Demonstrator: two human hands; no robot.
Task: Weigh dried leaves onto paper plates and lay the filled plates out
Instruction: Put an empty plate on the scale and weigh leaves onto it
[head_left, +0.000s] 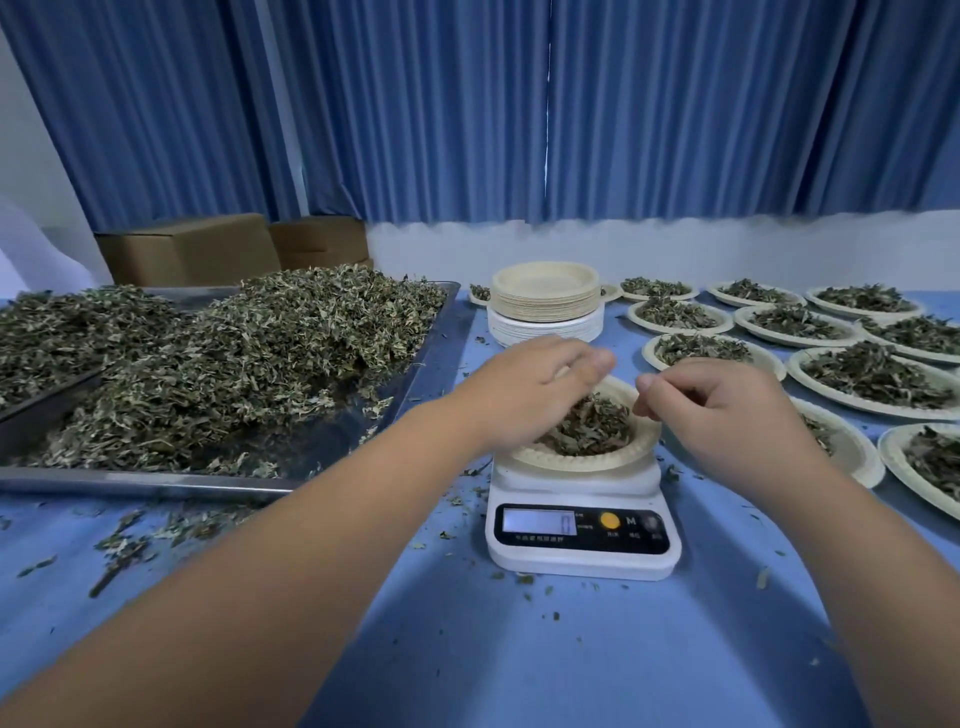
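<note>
A paper plate (587, 460) with a small heap of dried leaves (592, 423) sits on a white digital scale (582, 535) in the middle of the blue table. My left hand (524, 387) hovers palm-down over the plate's left side, its fingers curled into the leaves. My right hand (722, 410) is at the plate's right rim. Its fingers are curled and its thumb meets the forefinger, with nothing visible between them. The scale's display is lit but blurred.
A metal tray (156, 480) heaped with dried leaves (234, 358) fills the left. A stack of empty plates (545, 299) stands behind the scale. Several filled plates (872, 379) cover the right side. Leaf crumbs litter the table; cardboard boxes (192, 249) stand at the back left.
</note>
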